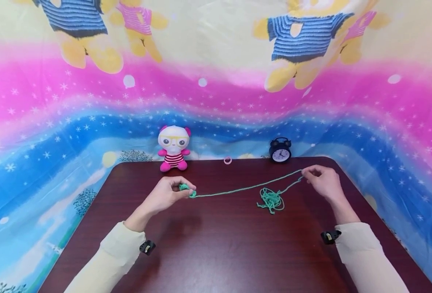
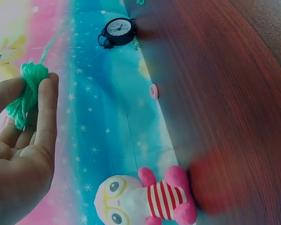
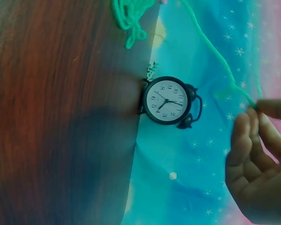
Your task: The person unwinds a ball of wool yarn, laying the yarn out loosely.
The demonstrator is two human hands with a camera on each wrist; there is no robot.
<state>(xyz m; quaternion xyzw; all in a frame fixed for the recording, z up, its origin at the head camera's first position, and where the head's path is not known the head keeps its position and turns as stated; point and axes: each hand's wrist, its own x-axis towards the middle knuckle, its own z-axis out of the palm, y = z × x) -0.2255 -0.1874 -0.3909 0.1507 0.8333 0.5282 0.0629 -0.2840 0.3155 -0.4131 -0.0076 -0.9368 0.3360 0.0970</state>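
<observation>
Between thumb and fingers my left hand (image 1: 168,193) holds a small wound bundle of green yarn (image 2: 32,89). A single strand (image 1: 238,190) runs from that bundle across to my right hand (image 1: 323,182), raised at the right of the table. There the thumb and fingertips pinch the yarn (image 3: 241,91), seen close in the right wrist view. From the pinch the yarn drops back down to a loose, tangled heap (image 1: 271,199) on the table, left of the right hand.
A plush panda (image 1: 173,148) in a striped shirt sits at the table's back edge. Farther right are a pink ring (image 1: 228,160) and a black alarm clock (image 1: 280,150). A printed cloth (image 1: 216,101) hangs around the dark wooden table (image 1: 223,252).
</observation>
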